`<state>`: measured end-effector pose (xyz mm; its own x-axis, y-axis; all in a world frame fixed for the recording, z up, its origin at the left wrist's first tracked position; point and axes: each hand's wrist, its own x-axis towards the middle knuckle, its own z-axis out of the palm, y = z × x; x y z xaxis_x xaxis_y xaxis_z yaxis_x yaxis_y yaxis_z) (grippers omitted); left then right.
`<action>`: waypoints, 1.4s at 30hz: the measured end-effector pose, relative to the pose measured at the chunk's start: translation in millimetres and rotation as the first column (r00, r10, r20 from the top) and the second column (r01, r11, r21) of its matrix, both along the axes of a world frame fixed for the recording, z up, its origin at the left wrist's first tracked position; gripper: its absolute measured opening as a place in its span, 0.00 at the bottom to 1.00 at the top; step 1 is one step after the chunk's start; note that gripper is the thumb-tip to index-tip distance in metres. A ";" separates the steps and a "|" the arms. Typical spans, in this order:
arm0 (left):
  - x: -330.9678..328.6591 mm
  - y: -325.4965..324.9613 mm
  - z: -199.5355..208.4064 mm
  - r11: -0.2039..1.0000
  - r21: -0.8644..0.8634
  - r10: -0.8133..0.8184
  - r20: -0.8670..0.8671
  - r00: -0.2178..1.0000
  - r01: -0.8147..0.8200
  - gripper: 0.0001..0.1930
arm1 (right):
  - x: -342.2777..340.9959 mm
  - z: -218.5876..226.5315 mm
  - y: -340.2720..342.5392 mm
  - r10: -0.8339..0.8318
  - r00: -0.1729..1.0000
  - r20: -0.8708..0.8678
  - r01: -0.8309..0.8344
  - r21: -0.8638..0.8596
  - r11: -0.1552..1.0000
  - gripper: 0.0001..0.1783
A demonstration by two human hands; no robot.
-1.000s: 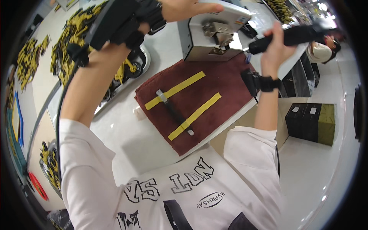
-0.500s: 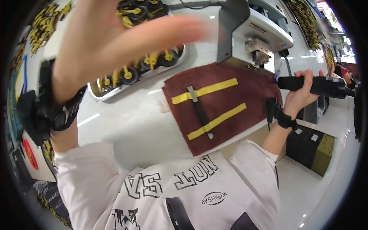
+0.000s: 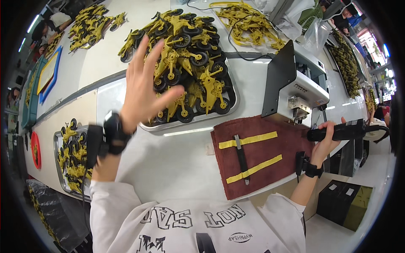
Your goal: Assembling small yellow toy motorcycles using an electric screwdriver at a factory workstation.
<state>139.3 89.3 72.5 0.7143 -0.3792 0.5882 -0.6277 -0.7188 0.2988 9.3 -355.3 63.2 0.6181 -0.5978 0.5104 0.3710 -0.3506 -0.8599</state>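
Observation:
My left hand point(image 3: 143, 90) is raised with its fingers spread, holding nothing. It is in front of a metal tray point(image 3: 234, 99) heaped with yellow and black toy motorcycles point(image 3: 185, 63); whether it touches any of them I cannot tell. At the right, my right hand point(image 3: 325, 143) is wrapped round a black, cylindrical electric screwdriver point(image 3: 350, 130), which lies roughly level. Its tip end is over the right edge of a dark red cloth point(image 3: 265, 156). Two yellow tape strips cross the cloth, and a slim tool with a dark handle point(image 3: 242, 162) lies on it.
Behind the cloth stands a white machine point(image 3: 303, 95) with a dark metal side plate point(image 3: 278, 82). A smaller tray point(image 3: 59, 168) of toy motorcycles is at the left, near a red round dish point(image 3: 36, 149). Other people point(image 3: 52, 23) are in the background. Dark boxes point(image 3: 337, 204) are below at the right.
The view has shifted, so more of the far table shows. My left hand has moved away from close to the camera, fingers now spread over the tray. My right hand still grips the electric screwdriver.

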 end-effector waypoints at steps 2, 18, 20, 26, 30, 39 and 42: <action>25.1 9.9 6.7 0.993 0.094 0.076 -0.054 0.996 -0.070 0.46 | 2.9 4.9 7.3 0.011 1.000 0.029 -0.012 0.012 1.000 0.32; -94.3 -131.2 3.2 0.817 -0.443 -0.567 -0.505 0.651 0.369 0.25 | -4.6 1.1 7.1 -0.095 0.991 0.092 0.091 0.043 0.995 0.28; -104.3 -145.0 -36.5 0.944 0.153 -0.250 -0.250 0.935 0.293 0.31 | -4.7 3.7 10.5 -0.070 0.994 0.079 0.067 0.040 0.997 0.29; -112.0 -132.1 -25.5 0.830 0.121 -0.475 -0.356 0.805 0.544 0.37 | -16.5 0.2 8.4 -0.104 0.989 0.102 0.107 -0.020 0.994 0.25; -114.4 -136.9 -49.6 0.810 0.108 -0.467 -0.477 0.744 0.577 0.41 | -14.0 1.3 8.5 -0.110 0.993 0.051 0.113 -0.047 0.993 0.25; -130.5 -147.5 -64.6 0.920 0.055 -0.341 -0.374 0.862 0.388 0.48 | -11.5 -2.4 5.3 -0.146 0.987 0.071 0.148 -0.038 0.988 0.25; -131.7 -150.0 -67.3 0.932 -0.008 -0.333 -0.409 0.850 0.362 0.49 | -5.0 0.9 5.4 -0.122 0.988 0.095 0.119 0.039 0.992 0.28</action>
<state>7.6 -60.7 5.2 0.6951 -0.6748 0.2478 -0.6790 -0.5031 0.5347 4.3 -349.9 64.1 0.4892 -0.6823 0.5433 0.4098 -0.3701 -0.8337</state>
